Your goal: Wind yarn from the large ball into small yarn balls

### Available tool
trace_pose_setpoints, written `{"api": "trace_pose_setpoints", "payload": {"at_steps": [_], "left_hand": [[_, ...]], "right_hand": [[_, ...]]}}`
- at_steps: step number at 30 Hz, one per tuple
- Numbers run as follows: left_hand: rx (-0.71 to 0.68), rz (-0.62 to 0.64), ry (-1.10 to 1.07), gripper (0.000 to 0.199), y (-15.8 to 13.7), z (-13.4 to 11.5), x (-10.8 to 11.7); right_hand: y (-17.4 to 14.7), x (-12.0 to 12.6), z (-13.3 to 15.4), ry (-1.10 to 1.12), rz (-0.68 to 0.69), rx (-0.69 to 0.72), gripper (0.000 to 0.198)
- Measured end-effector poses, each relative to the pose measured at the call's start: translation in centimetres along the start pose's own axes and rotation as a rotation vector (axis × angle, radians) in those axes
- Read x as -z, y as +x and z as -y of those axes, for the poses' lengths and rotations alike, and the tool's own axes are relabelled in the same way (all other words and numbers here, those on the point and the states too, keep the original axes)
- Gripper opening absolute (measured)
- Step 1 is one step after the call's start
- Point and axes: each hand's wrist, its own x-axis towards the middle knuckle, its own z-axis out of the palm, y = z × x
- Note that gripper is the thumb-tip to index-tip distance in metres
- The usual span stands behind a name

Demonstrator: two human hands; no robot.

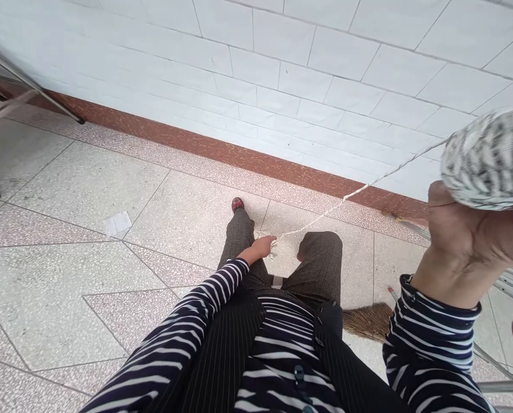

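Observation:
My right hand point(467, 229) is raised at the right edge, its palm and fingers wrapped round a ball of black-and-white yarn point(491, 160); part of the ball runs out of view. A pale twisted strand point(370, 183) stretches from the ball down to the left. Low in front of my lap, my left hand point(263, 246) is closed on the strand's other end, and a short loose bit of strand hangs by the fingers. The strand looks taut between both hands.
A white tiled wall point(282, 74) with a reddish-brown skirting point(196, 140) runs ahead. A straw broom point(368, 321) lies at my right, near a metal ladder point(512, 287). On the speckled floor lies a white paper point(117, 223). Metal legs point(62, 106) stand at far left.

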Motion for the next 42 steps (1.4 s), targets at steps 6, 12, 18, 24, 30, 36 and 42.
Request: {"api": "trace_pose_setpoints", "payload": {"at_steps": [6, 12, 18, 24, 30, 36, 42], "left_hand": [[-0.298, -0.077, -0.147, 0.053, 1.1, -9.1, 4.4], [-0.680, -0.022, -0.499, 0.044, 0.2, -17.5, 6.8], [-0.576, -0.021, -0.491, 0.034, -1.1, -16.5, 5.8], [-0.449, 0.016, -0.284, 0.037, -3.9, -12.6, 5.8], [-0.352, 0.074, -0.259, 0.033, -7.1, -9.2, 4.6], [-0.378, 0.166, -0.252, 0.037, -8.1, -8.4, 4.0], [-0.324, 0.110, -0.146, 0.028, -4.9, -6.9, 4.4]], "right_hand": [[-1.6, -0.3, -6.6, -0.203, 0.300, -0.409, 0.060], [-2.7, 0.1, -10.2, -0.258, 0.304, -0.647, 0.060], [-3.3, 1.3, -10.7, -0.277, 0.271, -0.656, 0.060], [-3.9, 2.9, -12.3, -0.132, 0.208, -0.659, 0.050], [-3.0, 2.9, -13.9, -0.229, 0.119, -0.548, 0.052], [-2.9, 2.8, -16.0, -0.348, 0.066, -0.429, 0.062], [-3.8, 1.6, -13.4, -0.176, 0.190, -0.499, 0.049]]}}
